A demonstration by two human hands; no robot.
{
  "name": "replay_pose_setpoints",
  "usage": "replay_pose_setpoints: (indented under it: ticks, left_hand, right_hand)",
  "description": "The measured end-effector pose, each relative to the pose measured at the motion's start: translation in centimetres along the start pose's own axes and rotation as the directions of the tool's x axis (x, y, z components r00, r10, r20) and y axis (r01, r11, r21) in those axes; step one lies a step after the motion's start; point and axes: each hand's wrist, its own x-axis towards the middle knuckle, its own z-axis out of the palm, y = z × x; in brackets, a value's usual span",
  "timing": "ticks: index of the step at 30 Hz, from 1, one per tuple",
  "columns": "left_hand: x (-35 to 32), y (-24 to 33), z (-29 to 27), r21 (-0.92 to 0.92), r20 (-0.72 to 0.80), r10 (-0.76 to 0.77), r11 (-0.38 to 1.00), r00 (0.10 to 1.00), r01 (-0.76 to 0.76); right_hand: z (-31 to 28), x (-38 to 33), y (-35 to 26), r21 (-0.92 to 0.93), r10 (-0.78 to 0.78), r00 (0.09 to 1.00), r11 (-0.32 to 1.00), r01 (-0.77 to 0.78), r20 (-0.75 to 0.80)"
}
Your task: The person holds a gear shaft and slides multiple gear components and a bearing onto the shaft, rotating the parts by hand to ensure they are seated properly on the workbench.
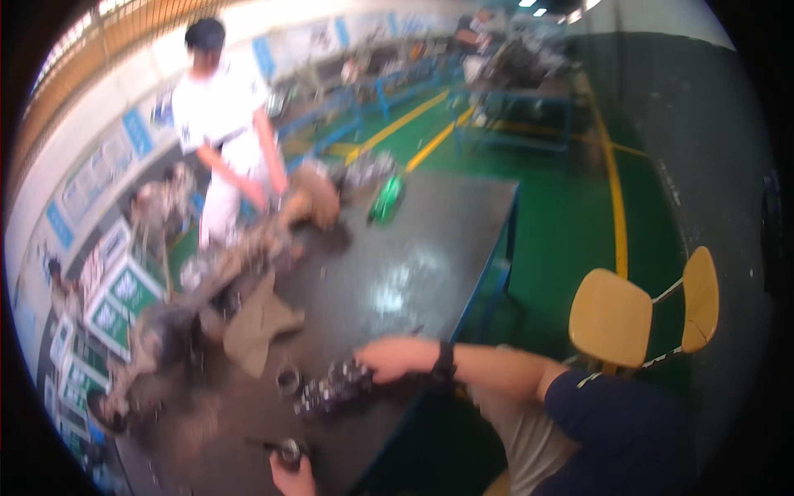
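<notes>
Near the front edge of the dark table, held the right hand flat, fingers spread loosely over a dark metal assembly, touching it without closing round it. Lower down, by the picture's bottom rim, pinched a small round metal part in the curled left hand, somewhat blurred. Kept a metal ring just beside the assembly. Probably called for firm downward pressure to steady the assembly, well back from the table's edge.
</notes>
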Motion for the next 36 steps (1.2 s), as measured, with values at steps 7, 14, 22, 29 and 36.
replay_pose_setpoints:
  ticks: [7,14,22,29,36]
  left_hand:
    - [3.5,-2.6,3.1,0.042,-0.013,0.006,0.999,1.000,-0.005]
    - [2.5,-3.3,1.9,0.021,0.019,0.015,1.000,1.000,-0.015]
    - [1.9,-4.4,1.4,-0.094,0.058,-0.024,0.995,0.998,0.030]
    - [2.4,-5.1,2.3,-0.085,0.059,0.011,0.996,0.998,-0.006]
    - [2.2,-5.0,1.3,-0.097,0.063,-0.052,0.994,0.997,0.058]
  right_hand:
    - [-3.3,-0.3,3.1,0.039,0.057,0.998,0.998,-0.056,-0.001]
    - [-2.2,-0.6,3.0,0.082,0.047,0.999,0.996,-0.045,-0.022]
    - [-5.5,-4.1,5.3,0.028,0.104,0.990,0.994,-0.102,-0.092]
    - [-3.0,-2.6,2.7,-0.207,0.023,0.983,0.976,-0.061,-0.182]
    - [-1.9,0.3,2.7,-0.022,-0.094,0.973,0.996,0.091,-0.211]
